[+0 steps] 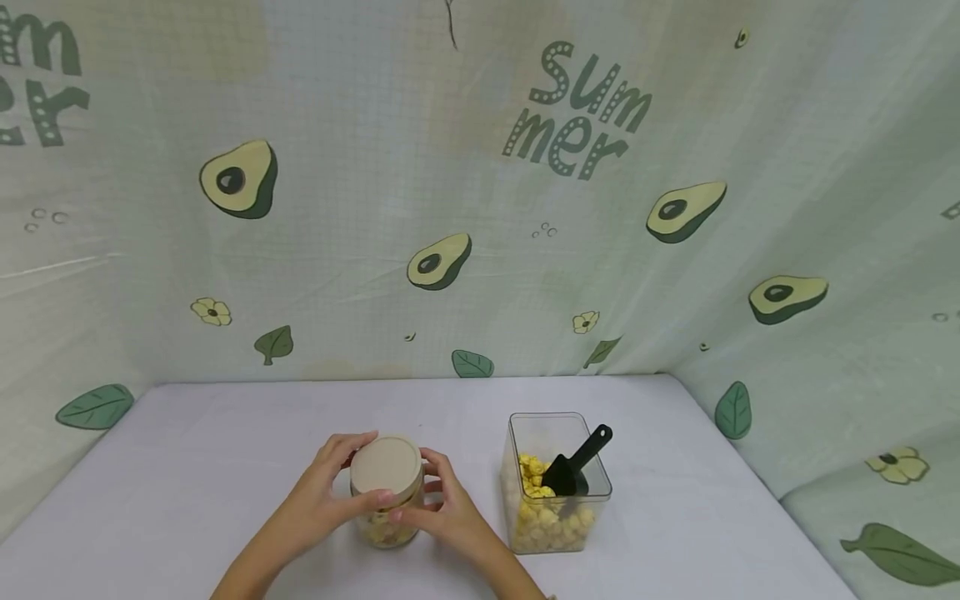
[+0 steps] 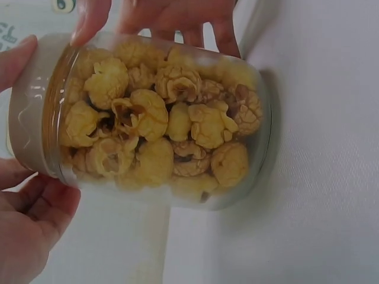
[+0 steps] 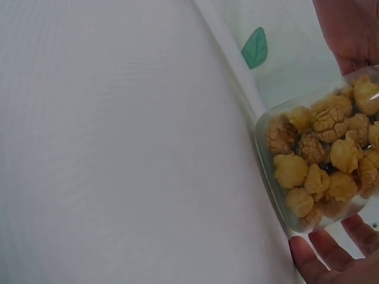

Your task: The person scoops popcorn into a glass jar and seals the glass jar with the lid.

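Note:
A clear jar [image 2: 160,118] of caramel-coloured popcorn stands upright on the table, its beige lid [image 1: 386,465] on top. My left hand [image 1: 322,496] grips the lid, fingers at its far left side and thumb across its near edge. From the right, my right hand [image 1: 453,508] holds the jar, its thumb at the front below the lid and its fingers along the side. In the left wrist view the lid [image 2: 31,100] lies between the left hand's fingertips. The right wrist view shows the jar's base [image 3: 275,177] and the right hand's fingers beside it.
Right of the jar stands a square clear container [image 1: 512,500] partly filled with yellow popcorn [image 1: 551,525]. A black scoop [image 1: 588,447] leans in it, handle over the rim. White cloth covers the table [image 1: 225,450]; a curtain [image 1: 337,167] printed with avocados hangs behind.

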A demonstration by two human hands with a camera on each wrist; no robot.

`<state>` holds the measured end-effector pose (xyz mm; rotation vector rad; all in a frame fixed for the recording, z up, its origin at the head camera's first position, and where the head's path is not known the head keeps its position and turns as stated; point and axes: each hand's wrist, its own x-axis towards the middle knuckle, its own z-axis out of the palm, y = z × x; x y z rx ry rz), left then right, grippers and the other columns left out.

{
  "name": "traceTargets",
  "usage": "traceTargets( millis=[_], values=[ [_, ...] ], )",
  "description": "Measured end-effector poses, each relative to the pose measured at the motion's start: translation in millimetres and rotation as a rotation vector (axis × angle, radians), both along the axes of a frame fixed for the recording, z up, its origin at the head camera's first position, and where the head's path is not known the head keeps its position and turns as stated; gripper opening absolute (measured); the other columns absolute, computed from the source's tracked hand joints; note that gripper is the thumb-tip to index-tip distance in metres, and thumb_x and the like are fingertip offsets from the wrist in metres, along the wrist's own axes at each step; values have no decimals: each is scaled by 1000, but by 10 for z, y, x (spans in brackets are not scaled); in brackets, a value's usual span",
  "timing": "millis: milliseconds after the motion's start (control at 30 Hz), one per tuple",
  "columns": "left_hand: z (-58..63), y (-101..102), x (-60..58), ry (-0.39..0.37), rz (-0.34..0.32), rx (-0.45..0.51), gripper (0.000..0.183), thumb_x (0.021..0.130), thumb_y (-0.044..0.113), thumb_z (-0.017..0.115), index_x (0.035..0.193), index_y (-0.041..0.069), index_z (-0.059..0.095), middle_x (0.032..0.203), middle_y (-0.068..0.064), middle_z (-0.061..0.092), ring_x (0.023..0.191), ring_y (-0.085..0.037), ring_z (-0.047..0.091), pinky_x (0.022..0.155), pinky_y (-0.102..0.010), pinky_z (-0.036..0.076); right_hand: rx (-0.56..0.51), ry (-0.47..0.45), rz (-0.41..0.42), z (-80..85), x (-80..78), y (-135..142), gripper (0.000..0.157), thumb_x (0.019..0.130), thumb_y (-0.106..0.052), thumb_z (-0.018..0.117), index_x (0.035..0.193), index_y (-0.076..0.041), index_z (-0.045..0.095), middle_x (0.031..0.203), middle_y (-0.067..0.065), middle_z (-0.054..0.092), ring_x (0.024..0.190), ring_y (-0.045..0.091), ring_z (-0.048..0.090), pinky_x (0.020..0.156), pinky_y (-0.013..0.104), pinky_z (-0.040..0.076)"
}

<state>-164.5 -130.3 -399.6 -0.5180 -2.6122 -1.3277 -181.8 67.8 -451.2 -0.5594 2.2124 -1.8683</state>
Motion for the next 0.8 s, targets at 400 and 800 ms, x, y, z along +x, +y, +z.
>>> traceTargets(
  millis=[400, 800],
  values=[
    [-123, -150, -83, -90, -271, 244, 63, 86, 11, 64, 142, 16, 36, 135, -11, 44, 122, 12, 34, 100, -4, 25, 4, -22, 4, -16, -2, -4, 72, 77, -34, 74, 137, -28, 34, 131, 11, 44, 105, 20, 43, 83, 30, 46],
    [-19, -8, -7, -124, -42, 132, 69, 80, 22, 73, 137, 7, 38, 136, -13, 44, 120, -17, 43, 105, -45, 36, 4, -9, 15, -17, -6, -5, 73, 78, -33, 74, 138, -27, 32, 131, 12, 43, 105, 19, 44, 83, 29, 45]
  ],
)
